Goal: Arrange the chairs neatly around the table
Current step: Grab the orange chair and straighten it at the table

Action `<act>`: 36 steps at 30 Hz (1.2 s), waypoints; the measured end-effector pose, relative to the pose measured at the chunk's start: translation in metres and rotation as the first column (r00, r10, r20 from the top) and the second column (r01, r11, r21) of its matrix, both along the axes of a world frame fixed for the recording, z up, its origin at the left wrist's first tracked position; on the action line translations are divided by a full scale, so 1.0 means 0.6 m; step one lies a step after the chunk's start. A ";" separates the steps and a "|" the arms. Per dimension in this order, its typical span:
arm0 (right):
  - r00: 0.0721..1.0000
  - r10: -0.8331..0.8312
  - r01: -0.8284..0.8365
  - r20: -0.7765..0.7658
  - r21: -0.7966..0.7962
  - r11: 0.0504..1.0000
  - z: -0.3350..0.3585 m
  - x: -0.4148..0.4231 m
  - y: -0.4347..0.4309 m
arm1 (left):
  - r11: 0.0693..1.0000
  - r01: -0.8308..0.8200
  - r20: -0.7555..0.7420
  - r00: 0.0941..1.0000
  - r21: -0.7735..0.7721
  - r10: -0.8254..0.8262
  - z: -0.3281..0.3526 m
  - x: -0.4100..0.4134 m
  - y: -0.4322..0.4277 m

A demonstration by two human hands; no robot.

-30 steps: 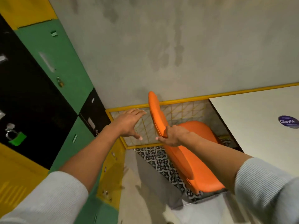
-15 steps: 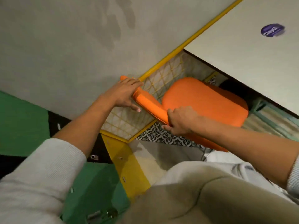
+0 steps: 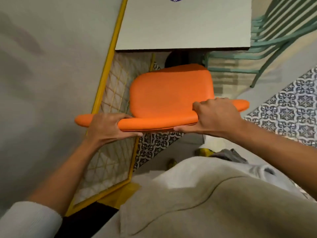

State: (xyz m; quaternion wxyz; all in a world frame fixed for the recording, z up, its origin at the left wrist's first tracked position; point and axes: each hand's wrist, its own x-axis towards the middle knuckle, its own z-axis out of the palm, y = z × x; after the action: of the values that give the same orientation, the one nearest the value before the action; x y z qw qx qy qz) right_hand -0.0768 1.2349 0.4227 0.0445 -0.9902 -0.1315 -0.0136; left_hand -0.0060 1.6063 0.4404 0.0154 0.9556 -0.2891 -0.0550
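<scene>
Both hands, left (image 3: 109, 127) and right (image 3: 214, 117), are closed around the backrest of the orange chair (image 3: 171, 95), whose seat sits just short of the surface (image 3: 185, 26); pushing evenly and straight should slide it squarely under, clear of the green chair (image 3: 267, 40) beside it

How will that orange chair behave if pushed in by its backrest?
Orange chair probably stays rigid: its backrest keeps its curve under left hand and right hand. The smooth upholstery may be slippery. Its legs are hidden, so whether it slides or tips is unclear.
</scene>
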 end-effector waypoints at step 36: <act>0.969 -0.194 0.197 0.151 -0.006 0.980 -0.006 0.020 0.190 | 0.992 0.090 0.234 0.966 0.092 -0.109 0.000 0.112 0.147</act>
State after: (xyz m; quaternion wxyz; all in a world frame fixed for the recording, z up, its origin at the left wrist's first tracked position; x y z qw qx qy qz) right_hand -0.0649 1.3490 0.4191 0.0226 -0.9949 -0.0364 -0.0910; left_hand 0.0613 1.6945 0.4403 -0.0605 0.9394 -0.3341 0.0479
